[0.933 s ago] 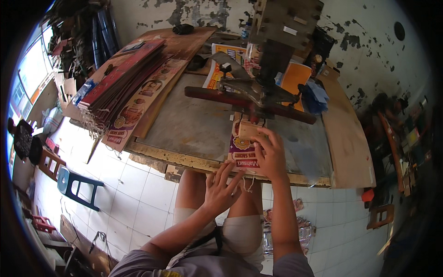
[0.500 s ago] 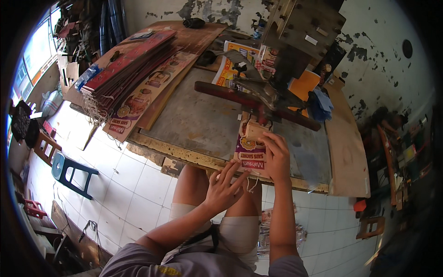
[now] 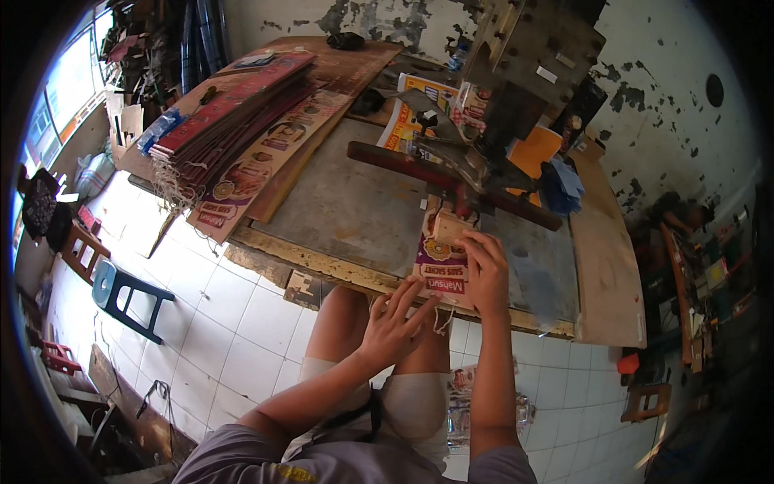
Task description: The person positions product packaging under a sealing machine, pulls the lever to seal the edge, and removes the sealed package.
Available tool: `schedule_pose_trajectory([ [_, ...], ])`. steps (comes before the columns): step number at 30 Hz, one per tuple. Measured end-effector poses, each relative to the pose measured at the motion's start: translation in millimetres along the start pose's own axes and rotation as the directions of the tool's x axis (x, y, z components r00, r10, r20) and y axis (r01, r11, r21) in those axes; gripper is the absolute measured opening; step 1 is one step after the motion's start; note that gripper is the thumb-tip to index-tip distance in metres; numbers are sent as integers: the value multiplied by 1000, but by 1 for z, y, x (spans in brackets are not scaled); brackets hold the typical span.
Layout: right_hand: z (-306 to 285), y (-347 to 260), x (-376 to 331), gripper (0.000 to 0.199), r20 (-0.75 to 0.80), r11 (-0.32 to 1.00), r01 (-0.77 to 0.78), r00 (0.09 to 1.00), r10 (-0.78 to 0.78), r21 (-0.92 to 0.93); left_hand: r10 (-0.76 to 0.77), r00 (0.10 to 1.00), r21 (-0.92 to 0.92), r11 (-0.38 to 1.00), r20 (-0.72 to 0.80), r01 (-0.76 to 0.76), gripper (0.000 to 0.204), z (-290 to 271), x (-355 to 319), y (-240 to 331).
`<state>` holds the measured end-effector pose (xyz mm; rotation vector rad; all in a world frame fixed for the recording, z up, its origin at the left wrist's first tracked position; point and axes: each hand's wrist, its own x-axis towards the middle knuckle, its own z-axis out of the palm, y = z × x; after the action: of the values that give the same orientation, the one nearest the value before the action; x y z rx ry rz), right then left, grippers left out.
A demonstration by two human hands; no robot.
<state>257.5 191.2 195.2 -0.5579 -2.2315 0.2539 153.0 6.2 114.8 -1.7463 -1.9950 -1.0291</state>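
Note:
A printed card strip (image 3: 439, 273), purple, red and cream, lies lengthwise on the grey metal work surface (image 3: 339, 202) in front of me. Its far end goes under the head of a heavy press (image 3: 536, 60) with a dark red crossbar (image 3: 395, 161). On the strip, just before the bar, sits a small pale wooden block (image 3: 449, 229). My right hand (image 3: 488, 274) has its fingers closed on the block's right end. With fingers spread, my left hand (image 3: 395, 323) rests at the strip's near edge. A white string (image 3: 441, 319) dangles there.
To the left lie a stack of red strips (image 3: 234, 105) with strings and a similar printed strip (image 3: 258, 165). Colourful printed sheets (image 3: 403, 121) and blue plastic (image 3: 564, 181) lie around the press. A dark blue stool (image 3: 133, 298) stands on the tiled floor.
The view has shifted slightly. Both hands, the block and the strip keep nearly the same places relative to one another.

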Motion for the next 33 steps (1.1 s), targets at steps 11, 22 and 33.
schedule_pose_trajectory([
  [11,-4,0,1,26,5,997,-77,997,77,-8,42,998,41,998,-39,-40,65,-1,2,0],
  [22,0,0,-1,28,28,979,-164,987,161,125,40,999,29,999,-35,-40,65,3,-2,-3],
  [33,-29,-27,-28,28,153,979,-135,982,111,154,82,986,-84,994,143,-71,69,-15,-10,-15],
])
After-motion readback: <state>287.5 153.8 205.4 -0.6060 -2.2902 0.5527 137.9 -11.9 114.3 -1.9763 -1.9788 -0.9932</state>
